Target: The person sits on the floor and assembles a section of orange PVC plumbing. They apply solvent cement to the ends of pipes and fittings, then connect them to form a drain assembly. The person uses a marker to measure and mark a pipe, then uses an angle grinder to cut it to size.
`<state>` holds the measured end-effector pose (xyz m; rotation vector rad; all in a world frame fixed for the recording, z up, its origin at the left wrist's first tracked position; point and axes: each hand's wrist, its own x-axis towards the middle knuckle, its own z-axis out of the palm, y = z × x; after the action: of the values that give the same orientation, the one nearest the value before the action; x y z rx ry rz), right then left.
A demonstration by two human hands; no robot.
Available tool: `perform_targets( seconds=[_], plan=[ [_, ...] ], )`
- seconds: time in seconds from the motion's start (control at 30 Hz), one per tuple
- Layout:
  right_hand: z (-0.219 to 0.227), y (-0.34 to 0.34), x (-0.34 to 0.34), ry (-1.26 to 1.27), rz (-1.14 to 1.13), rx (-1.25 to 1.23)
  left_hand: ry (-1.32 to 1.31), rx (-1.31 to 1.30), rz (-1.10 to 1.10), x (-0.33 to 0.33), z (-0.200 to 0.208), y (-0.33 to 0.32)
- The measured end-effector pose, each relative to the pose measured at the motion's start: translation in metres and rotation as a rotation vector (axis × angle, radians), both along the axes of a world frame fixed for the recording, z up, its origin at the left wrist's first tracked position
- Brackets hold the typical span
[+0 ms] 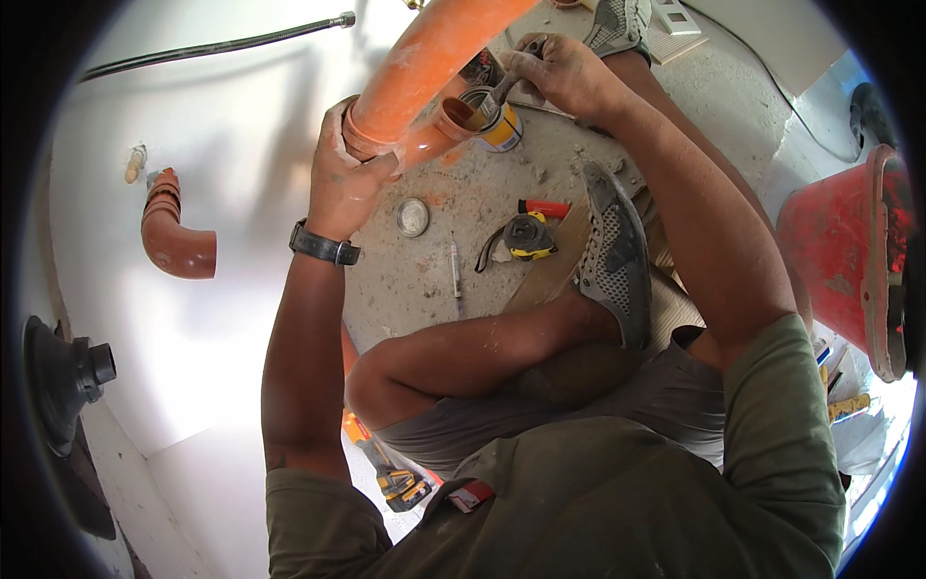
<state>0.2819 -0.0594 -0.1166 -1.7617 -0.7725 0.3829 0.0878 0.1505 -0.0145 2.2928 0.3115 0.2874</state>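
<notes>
My left hand (349, 179), with a dark watch on its wrist, is wrapped round the lower end of a thick orange plastic pipe (424, 63), which slants up past the top edge. An orange pipe fitting (434, 135) with an open mouth lies just beyond my fingers, partly behind the pipe. My right hand (564, 77) grips the handle of a small brush (503, 89). The brush's bristles point down toward an open yellow and grey tin (503, 133) on the dusty floor; whether they touch the tin or the fitting's mouth, I cannot tell.
A round lid (413, 217), a marker-like tube (455, 270) and a tape measure (529, 236) lie on the floor. An orange elbow (181, 243) sticks out of the white wall at left. A red bucket (834, 251) stands at right; a power tool (391, 473) lies by my knee.
</notes>
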Motion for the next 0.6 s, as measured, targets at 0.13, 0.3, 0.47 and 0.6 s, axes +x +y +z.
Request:
perform_targets(
  seconds=[0.13, 0.3, 0.47, 0.6],
  plan=[
    [0.000, 0.002, -0.001, 0.536, -0.115, 0.204, -0.002, 0.037, -0.010, -0.002, 0.000, -0.001],
    [-0.002, -0.001, -0.012, 0.727, -0.237, 0.212, -0.029, 0.055, -0.005, -0.001, -0.003, 0.003],
    [-0.004, 0.004, -0.021, 0.274, -0.176, 0.253, 0.005, 0.090, 0.023, -0.003, -0.003, 0.002],
    [-0.011, 0.004, -0.030, 0.477, -0.051, 0.548, -0.002, -0.020, 0.030, -0.005, -0.004, -0.001]
  ],
)
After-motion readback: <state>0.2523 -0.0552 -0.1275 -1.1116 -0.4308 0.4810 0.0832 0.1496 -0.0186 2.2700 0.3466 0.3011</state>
